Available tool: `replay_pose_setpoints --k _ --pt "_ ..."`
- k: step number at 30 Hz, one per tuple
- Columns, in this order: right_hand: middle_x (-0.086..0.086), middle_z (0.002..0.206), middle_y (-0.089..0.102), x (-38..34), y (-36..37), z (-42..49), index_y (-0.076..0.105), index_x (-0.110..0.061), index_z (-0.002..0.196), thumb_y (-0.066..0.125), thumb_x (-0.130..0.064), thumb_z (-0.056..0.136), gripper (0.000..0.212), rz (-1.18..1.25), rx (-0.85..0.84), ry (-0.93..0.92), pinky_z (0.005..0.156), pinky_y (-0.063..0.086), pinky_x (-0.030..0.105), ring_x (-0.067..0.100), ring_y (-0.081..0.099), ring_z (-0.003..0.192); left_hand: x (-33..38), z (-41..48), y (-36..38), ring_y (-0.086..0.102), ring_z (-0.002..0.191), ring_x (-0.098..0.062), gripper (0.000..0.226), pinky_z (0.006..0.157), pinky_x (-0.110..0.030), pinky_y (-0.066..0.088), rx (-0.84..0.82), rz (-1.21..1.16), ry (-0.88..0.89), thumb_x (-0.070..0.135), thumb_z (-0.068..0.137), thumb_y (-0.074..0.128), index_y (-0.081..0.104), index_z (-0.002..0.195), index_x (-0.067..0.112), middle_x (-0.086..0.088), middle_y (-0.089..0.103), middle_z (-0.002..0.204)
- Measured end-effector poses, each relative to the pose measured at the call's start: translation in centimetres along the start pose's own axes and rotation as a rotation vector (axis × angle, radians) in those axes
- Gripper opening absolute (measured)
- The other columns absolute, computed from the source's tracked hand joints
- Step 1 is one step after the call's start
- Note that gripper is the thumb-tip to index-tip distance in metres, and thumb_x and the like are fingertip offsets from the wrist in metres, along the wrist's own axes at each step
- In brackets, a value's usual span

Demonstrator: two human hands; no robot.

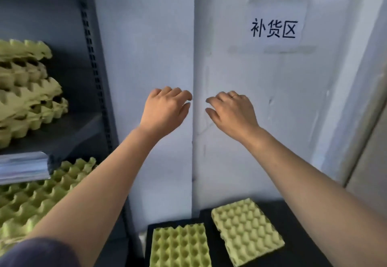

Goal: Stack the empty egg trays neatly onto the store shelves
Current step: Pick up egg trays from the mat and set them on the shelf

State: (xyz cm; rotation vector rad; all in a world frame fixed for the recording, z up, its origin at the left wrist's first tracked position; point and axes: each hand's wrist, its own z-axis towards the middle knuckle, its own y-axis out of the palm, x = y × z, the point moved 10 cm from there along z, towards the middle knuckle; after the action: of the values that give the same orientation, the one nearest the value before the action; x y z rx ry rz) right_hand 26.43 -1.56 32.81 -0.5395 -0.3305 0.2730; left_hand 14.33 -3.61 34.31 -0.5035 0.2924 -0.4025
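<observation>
Both my hands are stretched out in front of the white wall, palms down, fingers loosely curled, holding nothing. My left hand (166,107) and my right hand (231,109) hang side by side, a small gap between them. Far below them two green egg trays lie on a black surface: one (180,248) at the bottom centre, another (247,231) tilted to its right. On the grey shelf unit at the left, an untidy pile of green trays (27,91) sits on the upper shelf (69,132), and more trays (37,195) lie on the level below.
A perforated grey shelf upright (94,74) runs beside my left arm. A paper sign with black characters (273,29) is taped to the wall. A pale door frame (368,103) borders the right. A shiny price rail (23,167) fronts the upper shelf.
</observation>
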Motion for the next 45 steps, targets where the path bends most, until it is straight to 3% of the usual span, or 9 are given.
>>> replay_pose_setpoints --k 7,10,18,26,32,38,42,45 --pt "0.006 0.109 0.065 9.8 9.0 -10.1 0.063 -0.019 0.117 0.043 -0.037 0.096 0.034 0.002 -0.356 0.075 0.075 0.046 0.039 0.032 0.059 0.098 8.0 -0.9 14.2 0.062 0.065 -0.03 0.038 0.066 -0.035 0.043 -0.219 -0.155 0.019 0.032 0.086 0.033 0.066 0.087 0.014 -0.004 0.066 0.071" --pt "0.004 0.118 0.061 13.3 13.3 -13.6 0.056 -0.022 0.126 0.037 -0.04 0.098 0.038 -0.023 -0.476 0.101 0.081 0.045 0.039 0.028 0.056 0.107 9.8 -1.6 21.6 0.062 0.087 -0.029 0.026 0.078 -0.034 0.039 -0.371 -0.201 -0.009 0.027 0.094 0.041 0.063 0.102 0.016 -0.003 0.067 0.091" --pt "0.005 0.126 0.054 22.4 26.6 -25.0 0.043 -0.021 0.136 0.034 -0.038 0.099 0.041 -0.02 -0.936 0.246 0.085 0.044 0.039 0.027 0.051 0.114 13.9 -5.6 40.7 0.056 0.107 -0.02 0.029 0.093 -0.035 0.035 -0.791 -0.329 -0.093 0.032 0.095 0.04 0.052 0.121 0.025 0.005 0.063 0.111" --pt "0.009 0.139 0.045 28.7 36.3 -39.7 0.035 -0.018 0.144 0.042 -0.034 0.098 0.049 0.231 -1.32 0.532 0.098 0.043 0.045 0.03 0.044 0.126 18.1 -14.9 52.6 0.052 0.112 -0.02 0.031 0.09 -0.036 0.037 -1.123 -0.338 -0.234 0.032 0.094 0.041 0.048 0.125 0.029 0.006 0.059 0.119" --pt "0.012 0.138 0.044 29.2 43.4 -49.1 0.032 -0.015 0.146 0.042 -0.034 0.099 0.051 0.377 -1.442 0.611 0.096 0.043 0.039 0.03 0.047 0.124 20.1 -25.2 59.4 0.047 0.118 -0.023 0.037 0.095 -0.04 0.04 -1.235 -0.403 -0.599 0.032 0.091 0.05 0.048 0.128 0.027 0.0 0.051 0.128" --pt "0.013 0.133 0.045 27.4 50.3 -59.0 0.033 -0.011 0.145 0.046 -0.033 0.097 0.054 0.459 -1.499 0.794 0.091 0.048 0.037 0.027 0.055 0.112 22.8 -38.3 64.3 0.026 0.134 -0.03 0.066 0.101 -0.045 0.036 -1.416 -0.37 -0.86 0.032 0.091 0.053 0.019 0.147 0.021 -0.006 0.02 0.149" --pt "0.018 0.134 0.041 27.0 53.9 -64.0 0.028 -0.008 0.145 0.049 -0.037 0.096 0.061 0.416 -1.475 0.941 0.095 0.046 0.043 0.035 0.05 0.117 22.4 -45.7 66.0 0.016 0.138 -0.034 0.089 0.107 -0.044 0.028 -1.372 -0.384 -1.293 0.033 0.087 0.06 -0.002 0.149 0.019 -0.009 0.005 0.153" --pt "0.018 0.139 0.039 26.4 55.5 -66.8 0.021 -0.012 0.147 0.052 -0.045 0.093 0.071 0.451 -1.475 1.058 0.103 0.037 0.047 0.04 0.041 0.127 22.5 -50.7 66.7 0.037 0.128 -0.037 0.1 0.104 -0.048 0.037 -1.266 -0.497 -1.681 0.041 0.078 0.069 0.003 0.148 0.017 -0.016 0.026 0.146"
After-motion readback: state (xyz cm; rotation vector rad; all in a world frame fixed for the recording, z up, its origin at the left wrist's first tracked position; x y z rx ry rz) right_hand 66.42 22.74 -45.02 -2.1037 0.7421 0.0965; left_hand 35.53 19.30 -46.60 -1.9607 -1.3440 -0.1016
